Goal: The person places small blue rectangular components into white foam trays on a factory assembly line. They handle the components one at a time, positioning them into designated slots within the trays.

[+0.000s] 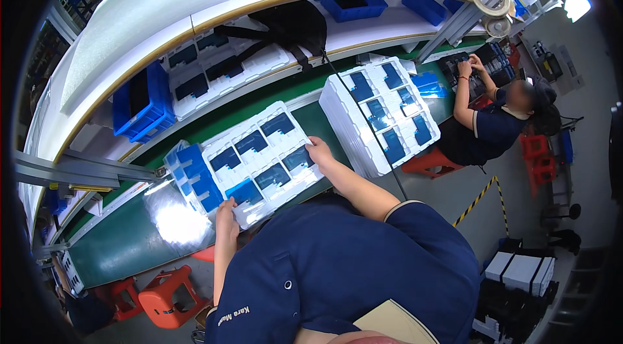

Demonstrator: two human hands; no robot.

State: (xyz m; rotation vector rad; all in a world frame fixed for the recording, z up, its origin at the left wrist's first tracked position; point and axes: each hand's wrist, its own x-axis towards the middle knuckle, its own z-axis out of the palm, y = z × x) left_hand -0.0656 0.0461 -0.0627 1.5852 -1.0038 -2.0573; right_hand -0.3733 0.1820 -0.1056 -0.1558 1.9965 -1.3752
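The white tray sat between the person's two hands, aslant over the green bench. The left hand grasped its near-left edge, fingertips just beside the pocket with the bright blue flat piece; the right hand grasped the right-hand end, thumb side showing on the rim. Whatever fingers were tucked beneath, I couldn't see.

The tray looked like thin moulded plastic, rectangular, with shallow stepped pockets in two rows of three. Each held a flat, roughly square piece, five of them dark and smooth. Past its left end lay blue sheets, glossy and partly overlapping, and below them clear film threw back a hard white glare.

To the right stood a stack of similar trays, the top one filled with six dark blue pieces, a thin black cord crossing in front. Under the shelf, a ribbed blue bin held something black, and more white trays carried dark pieces beside a black bag with straps
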